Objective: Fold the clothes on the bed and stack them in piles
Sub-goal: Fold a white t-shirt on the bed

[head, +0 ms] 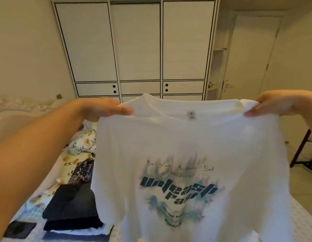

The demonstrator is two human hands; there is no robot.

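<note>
Bed: ran down the left side under a floral sheet, yellow and green on white; its pale headboard stood at the far left.
Dark stack: folded black garments lay piled on the sheet at lower left, one on another, with a smaller dark piece just beside them at the near edge.
Patterned garment: a dark cloth with a light print lay crumpled on the sheet, just beyond the stack and touching it.
Left hand: reached out from the lower left with a bare forearm; thumb and fingers were pinched on the shirt's left shoulder, beside the collar.
Shirt: a white T-shirt was held up in the air, spread wide between the two hands, above the bed's near end and hiding much of it. The collar was uppermost with a small grey tag at its middle. A teal and black print showed through the cloth, with "Unleash" legible in heavy letters and a thin line of handwriting above it. The hem hung out of view at the bottom edge.
Right hand: came in from the right edge; its fingers were curled on the shirt's right shoulder, gripping the cloth at the seam.
Wardrobe: white, three doors edged in black, stood against the far wall behind the shirt.
Door: pale, stood to the wardrobe's right.
</note>
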